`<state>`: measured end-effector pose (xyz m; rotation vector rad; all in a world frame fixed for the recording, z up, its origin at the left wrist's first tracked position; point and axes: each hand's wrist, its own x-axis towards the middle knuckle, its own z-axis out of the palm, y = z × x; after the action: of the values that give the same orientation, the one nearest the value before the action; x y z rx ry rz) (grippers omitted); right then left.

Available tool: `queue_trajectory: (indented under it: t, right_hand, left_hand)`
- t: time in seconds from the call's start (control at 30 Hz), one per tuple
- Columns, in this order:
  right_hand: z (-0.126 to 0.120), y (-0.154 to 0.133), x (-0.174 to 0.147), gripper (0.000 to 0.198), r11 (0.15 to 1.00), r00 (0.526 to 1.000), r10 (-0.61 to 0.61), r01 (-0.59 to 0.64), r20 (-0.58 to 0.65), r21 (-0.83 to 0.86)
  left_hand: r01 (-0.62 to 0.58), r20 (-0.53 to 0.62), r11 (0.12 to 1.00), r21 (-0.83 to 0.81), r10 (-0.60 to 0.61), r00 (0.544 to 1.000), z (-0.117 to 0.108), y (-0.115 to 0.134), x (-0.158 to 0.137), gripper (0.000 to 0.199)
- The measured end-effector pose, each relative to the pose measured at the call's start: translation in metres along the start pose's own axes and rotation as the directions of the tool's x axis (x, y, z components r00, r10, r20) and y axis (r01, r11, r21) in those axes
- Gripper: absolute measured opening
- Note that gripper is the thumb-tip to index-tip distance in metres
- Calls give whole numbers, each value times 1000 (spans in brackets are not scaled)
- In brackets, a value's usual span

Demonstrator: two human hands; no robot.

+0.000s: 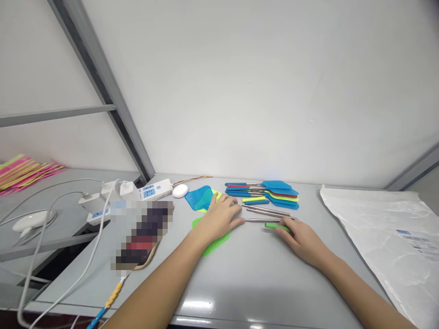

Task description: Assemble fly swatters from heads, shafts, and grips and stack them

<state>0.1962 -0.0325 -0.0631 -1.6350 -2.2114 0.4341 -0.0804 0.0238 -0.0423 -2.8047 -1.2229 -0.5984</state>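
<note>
My right hand (pixel 302 238) is closed around a short green handle tube (pixel 272 225), low over the table. My left hand (pixel 222 214) reaches across the flat mesh fly swatter heads with its fingers apart. Under its wrist lies a green swatter head (pixel 215 245); blue and yellow ones, including a blue head (pixel 199 198), lie beyond its fingers. Several thin metal rods (pixel 269 210) rest between my hands, one ending close to my left thumb. Behind them are a yellow handle tube (pixel 253 199) and a blue one. Farther back, fly swatters (pixel 277 184) with metal shafts lie stacked.
To the left, a blurred-out phone (pixel 144 237) is plugged into a cable. A power strip (pixel 156 189) with adapters and a white oval object (pixel 180 191) sit behind it. A white plastic bag (pixel 377 228) covers the right side. Pink and yellow strips (pixel 27 173) lie far left.
</note>
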Motion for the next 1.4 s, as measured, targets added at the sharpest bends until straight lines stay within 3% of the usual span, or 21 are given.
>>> queue_trajectory:
  t: [0.17,0.3,0.4,0.5,0.73,0.87,1.2,1.4]
  right_hand:
    - [-9,15,-4,38,997,996,60,-57,-73,53]
    - [-16,20,-3,39,987,985,106,-87,-136,133]
    - [-20,23,-3,35,985,979,91,-62,-183,160]
    - [-23,29,-3,30,986,970,87,-51,-228,158]
    - [-23,34,-5,29,981,949,110,-55,-295,188]
    - [-20,26,0,29,973,951,108,-42,-290,227]
    - [-17,32,34,30,956,938,-57,150,-342,252]
    - [-12,29,49,35,912,938,17,127,-347,389]
  left_hand:
    - [-32,-2,999,29,32,999,13,35,6,24]
    - [-50,43,999,19,50,998,22,41,9,17]
    - [-21,64,997,-71,25,998,18,38,8,19]
    - [88,63,985,-148,-80,995,8,33,6,24]
    - [192,-62,939,-286,-218,974,-7,16,10,25]
    - [219,-68,925,-310,-251,966,-7,10,8,23]
    - [324,-121,883,-340,-383,916,-7,4,9,22]
    - [353,-104,869,-347,-410,906,-4,-1,9,23]
